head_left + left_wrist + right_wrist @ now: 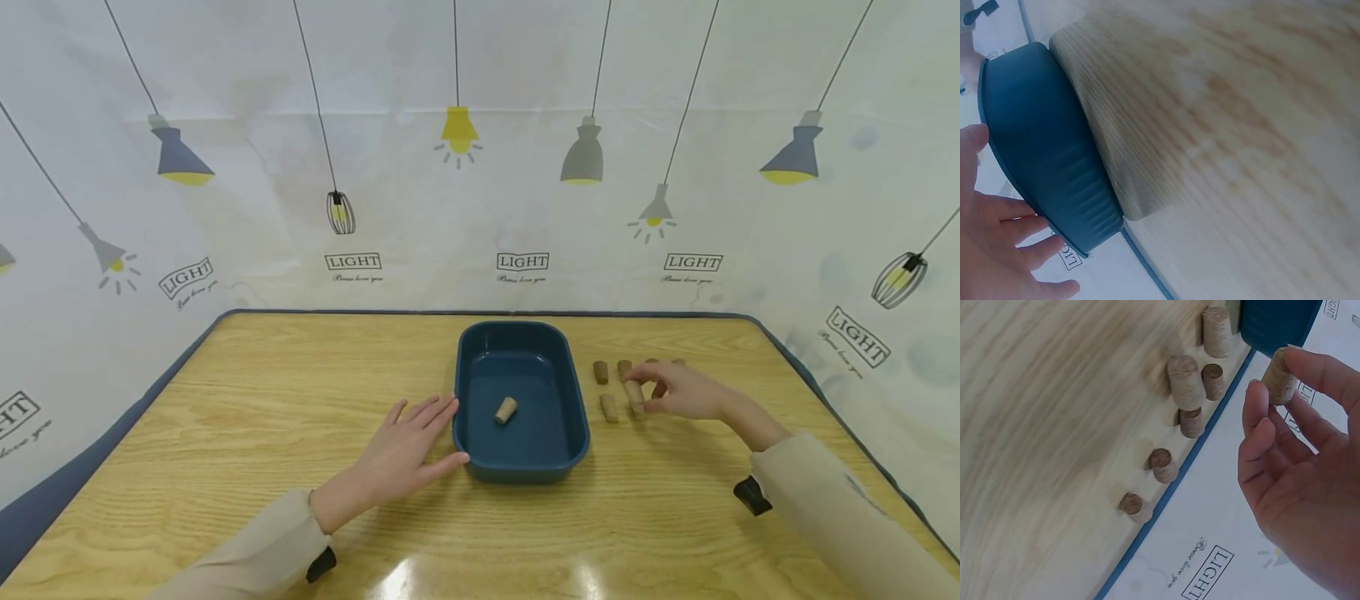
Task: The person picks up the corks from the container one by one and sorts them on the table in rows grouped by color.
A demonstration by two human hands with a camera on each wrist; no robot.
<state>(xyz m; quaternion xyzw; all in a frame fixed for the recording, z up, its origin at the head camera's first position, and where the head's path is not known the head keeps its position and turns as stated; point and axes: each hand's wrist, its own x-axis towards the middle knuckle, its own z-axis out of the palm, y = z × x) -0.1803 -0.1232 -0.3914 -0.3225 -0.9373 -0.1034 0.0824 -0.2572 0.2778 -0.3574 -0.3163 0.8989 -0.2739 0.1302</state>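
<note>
A cork (1280, 378) is pinched between the thumb and fingers of my right hand (686, 392), raised above the table to the right of a dark blue rectangular basin (525, 471). Several other corks stand below and beyond that hand, among them a lighter one (608, 407) and a darker one (601, 372); the hand partly hides some in the head view. Inside the basin, one cork (506, 410) lies on its side. My left hand (397, 450) touches the basin's left rim with fingers spread and fairly straight, as the left wrist view also shows.
The wood-grain table (300, 375) has a dark blue edge along its back. Behind it hangs a pale backdrop (405, 167) printed with lamps. In the right wrist view, the darker corks, such as this one (1163, 465), stand in a row near the table edge.
</note>
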